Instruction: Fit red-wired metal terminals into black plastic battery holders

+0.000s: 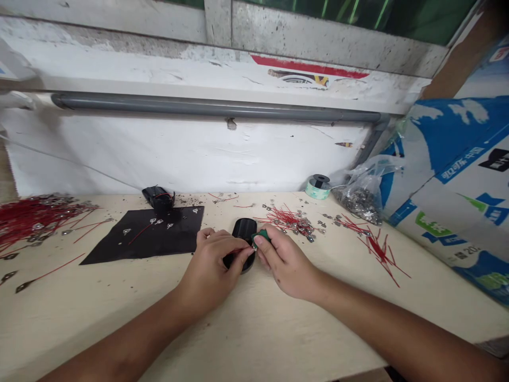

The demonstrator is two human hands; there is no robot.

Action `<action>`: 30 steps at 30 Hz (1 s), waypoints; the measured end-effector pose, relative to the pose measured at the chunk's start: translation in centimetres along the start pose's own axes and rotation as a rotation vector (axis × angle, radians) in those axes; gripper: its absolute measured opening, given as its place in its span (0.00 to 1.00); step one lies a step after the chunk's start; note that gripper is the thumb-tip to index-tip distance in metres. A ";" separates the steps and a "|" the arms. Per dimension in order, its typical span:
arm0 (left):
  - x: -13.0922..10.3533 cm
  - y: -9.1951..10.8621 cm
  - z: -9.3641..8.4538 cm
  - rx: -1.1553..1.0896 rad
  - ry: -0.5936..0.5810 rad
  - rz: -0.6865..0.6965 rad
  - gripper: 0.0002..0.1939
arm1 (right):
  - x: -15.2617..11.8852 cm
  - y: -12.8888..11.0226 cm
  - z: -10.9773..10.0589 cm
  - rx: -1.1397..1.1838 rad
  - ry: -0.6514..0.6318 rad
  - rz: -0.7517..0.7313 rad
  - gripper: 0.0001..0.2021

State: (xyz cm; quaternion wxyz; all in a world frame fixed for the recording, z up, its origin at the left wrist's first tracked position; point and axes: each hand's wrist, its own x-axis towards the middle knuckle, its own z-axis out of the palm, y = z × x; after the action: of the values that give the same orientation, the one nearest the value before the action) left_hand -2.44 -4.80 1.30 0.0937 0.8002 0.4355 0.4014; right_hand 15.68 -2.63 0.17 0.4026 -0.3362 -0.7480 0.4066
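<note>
- grey pipe (214,109) runs horiz. across the back, w/ a small clump (231,124) just under it
- white sheet (178,154) below that, thin cord (71,160) slanting down over its L side
- torn label (298,78) w/ a red strip (308,66) above the pipe, kinda beat up tbh
- dirty window frame (338,34) up top, green glass (318,8) behind
- tape roll (317,191) near the back edge, R of ctr
- big blue/white carton (457,185) far R

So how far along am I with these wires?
The left pile looks done, metal tabs on. Your right hand holds a green piece at your left hand. Probably left: the far-right wires and the bag of metal bits.
</note>
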 end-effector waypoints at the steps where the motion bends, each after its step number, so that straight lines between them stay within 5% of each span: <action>1: 0.0 0.0 0.0 -0.001 0.001 0.003 0.08 | 0.0 0.0 0.0 -0.034 0.010 -0.006 0.13; 20: 0.0 0.3 0.2 -0.009 -0.019 -0.032 0.10 | 0.0 0.2 0.4 -0.049 0.054 -0.051 0.15; 25: 0.7 -0.6 -0.7 0.067 0.059 -0.135 0.09 | 0.7 0.7 -0.3 0.114 0.173 -0.032 0.11; 27: 1.0 -1.2 -1.2 0.061 0.101 -0.205 0.10 | 1.1 1.2 -1.3 0.050 0.236 0.008 0.14; 30: 1.3 -1.9 -1.6 -0.031 0.085 -0.335 0.11 | 1.7 1.8 -3.0 -0.338 0.259 -0.004 0.13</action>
State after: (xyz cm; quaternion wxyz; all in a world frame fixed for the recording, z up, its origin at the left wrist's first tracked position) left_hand -4.44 -3.01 2.13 0.1532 0.6971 0.5603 0.4203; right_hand 17.82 0.59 0.17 0.4341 -0.4468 -0.7484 0.2276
